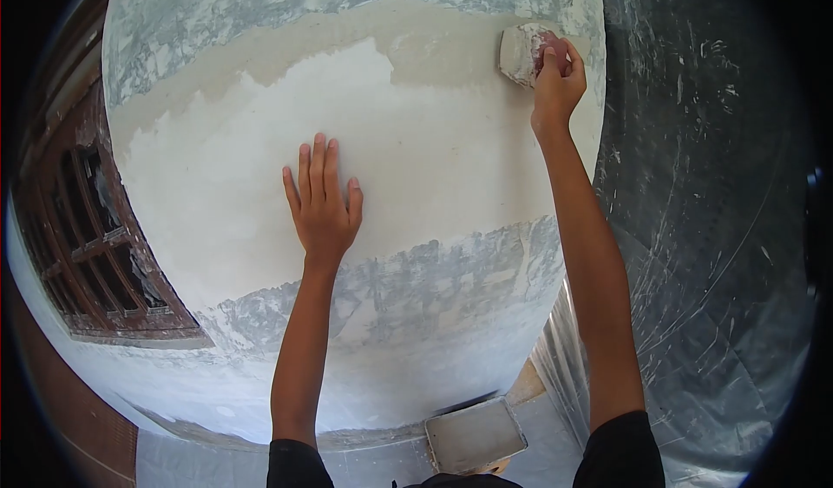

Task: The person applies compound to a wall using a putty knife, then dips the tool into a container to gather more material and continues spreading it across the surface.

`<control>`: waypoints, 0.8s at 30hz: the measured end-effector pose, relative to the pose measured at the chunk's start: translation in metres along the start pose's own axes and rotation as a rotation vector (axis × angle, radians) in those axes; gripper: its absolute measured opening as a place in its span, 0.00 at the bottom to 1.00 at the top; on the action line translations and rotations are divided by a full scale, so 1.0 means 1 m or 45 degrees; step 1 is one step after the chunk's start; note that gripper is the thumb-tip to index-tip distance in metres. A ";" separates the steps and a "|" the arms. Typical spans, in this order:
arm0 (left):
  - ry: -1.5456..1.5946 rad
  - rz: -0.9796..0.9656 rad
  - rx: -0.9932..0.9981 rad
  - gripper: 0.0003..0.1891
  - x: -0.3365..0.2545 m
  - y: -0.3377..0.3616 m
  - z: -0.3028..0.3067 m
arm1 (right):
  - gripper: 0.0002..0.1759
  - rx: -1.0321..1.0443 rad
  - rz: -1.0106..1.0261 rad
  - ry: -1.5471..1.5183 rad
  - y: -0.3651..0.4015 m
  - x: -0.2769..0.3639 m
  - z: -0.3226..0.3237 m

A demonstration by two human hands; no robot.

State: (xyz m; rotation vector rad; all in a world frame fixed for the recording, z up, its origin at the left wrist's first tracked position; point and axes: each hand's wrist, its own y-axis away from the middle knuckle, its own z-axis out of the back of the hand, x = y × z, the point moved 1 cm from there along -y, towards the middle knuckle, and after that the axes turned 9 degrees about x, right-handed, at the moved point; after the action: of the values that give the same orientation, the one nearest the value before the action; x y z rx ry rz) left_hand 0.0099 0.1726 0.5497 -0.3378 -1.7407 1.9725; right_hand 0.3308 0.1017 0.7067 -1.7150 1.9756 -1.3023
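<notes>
My right hand (560, 85) is closed on the reddish handle of a plaster-smeared trowel (522, 54), which lies against the wall near its upper right edge. Fresh beige plaster (442, 45) runs in a band to the left of the trowel. Below that band is a smooth, pale patch of wall (434, 150). On this patch my left hand (323, 206) rests flat, fingers spread and pointing up, with nothing in it.
A brown wooden window frame (113, 245) with bars is set at the left. Dark plastic sheeting (711, 184) spattered with white hangs on the right. At the bottom, a rectangular tray (475, 436) stands near the wall's foot.
</notes>
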 end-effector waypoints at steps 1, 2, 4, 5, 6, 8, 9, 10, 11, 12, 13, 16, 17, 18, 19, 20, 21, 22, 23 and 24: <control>0.007 -0.007 -0.002 0.31 0.000 0.000 0.000 | 0.21 0.200 0.063 0.132 0.006 0.002 -0.003; 0.004 -0.009 -0.003 0.31 0.000 -0.001 0.000 | 0.21 0.397 0.127 0.263 0.009 0.004 -0.007; 0.006 -0.006 0.006 0.32 0.000 0.000 0.001 | 0.21 0.367 0.188 0.327 0.007 0.002 -0.011; 0.006 -0.002 0.009 0.32 -0.001 0.001 0.001 | 0.20 0.191 0.158 0.200 0.005 0.001 -0.012; -0.007 0.006 0.000 0.31 -0.002 0.000 0.002 | 0.20 0.018 0.130 0.071 0.006 0.008 -0.015; -0.023 0.010 -0.011 0.30 -0.001 -0.002 0.003 | 0.19 0.100 0.163 0.024 0.019 0.017 -0.026; -0.024 0.010 -0.009 0.30 -0.002 -0.002 0.003 | 0.19 0.324 0.197 0.058 0.030 0.025 -0.034; -0.024 0.009 -0.006 0.30 -0.002 -0.001 0.003 | 0.19 0.547 0.230 0.093 0.039 0.027 -0.041; -0.021 0.007 -0.005 0.30 -0.002 -0.002 0.003 | 0.20 0.555 0.316 0.249 0.041 0.017 -0.049; -0.023 0.005 -0.004 0.30 -0.002 -0.002 0.002 | 0.20 0.553 0.313 0.253 0.041 0.015 -0.050; -0.026 0.004 -0.003 0.30 -0.001 -0.001 0.003 | 0.21 0.542 0.306 0.343 0.041 0.013 -0.051; -0.010 -0.004 -0.016 0.30 -0.001 0.000 0.003 | 0.21 0.455 0.261 0.350 0.030 0.012 -0.053; -0.012 0.001 -0.019 0.30 0.000 0.001 0.003 | 0.20 0.346 0.172 0.179 0.026 0.012 -0.049; 0.003 -0.005 0.001 0.31 0.000 0.001 0.002 | 0.20 0.234 0.081 0.010 0.026 0.015 -0.048; 0.020 -0.012 0.020 0.31 0.000 0.002 0.002 | 0.20 0.294 0.109 -0.064 0.029 0.017 -0.050; 0.023 -0.011 0.017 0.31 0.000 0.002 0.001 | 0.20 0.295 0.114 -0.063 0.033 0.018 -0.050; 0.017 -0.013 0.012 0.31 0.000 0.002 0.001 | 0.21 0.432 0.186 0.190 0.040 0.019 -0.049; 0.011 -0.014 0.010 0.31 0.000 0.002 0.001 | 0.22 0.567 0.254 0.446 0.045 0.021 -0.049; 0.015 -0.014 0.010 0.31 0.000 0.003 0.001 | 0.22 0.532 0.254 0.575 0.042 0.018 -0.046; 0.021 -0.015 0.010 0.31 0.000 0.003 0.001 | 0.22 0.530 0.254 0.580 0.035 0.013 -0.042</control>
State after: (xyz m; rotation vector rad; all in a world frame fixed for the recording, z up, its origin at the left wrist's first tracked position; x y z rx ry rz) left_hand 0.0090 0.1715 0.5469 -0.3392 -1.7202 1.9624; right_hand 0.2749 0.1074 0.7107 -1.0711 1.8393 -1.9834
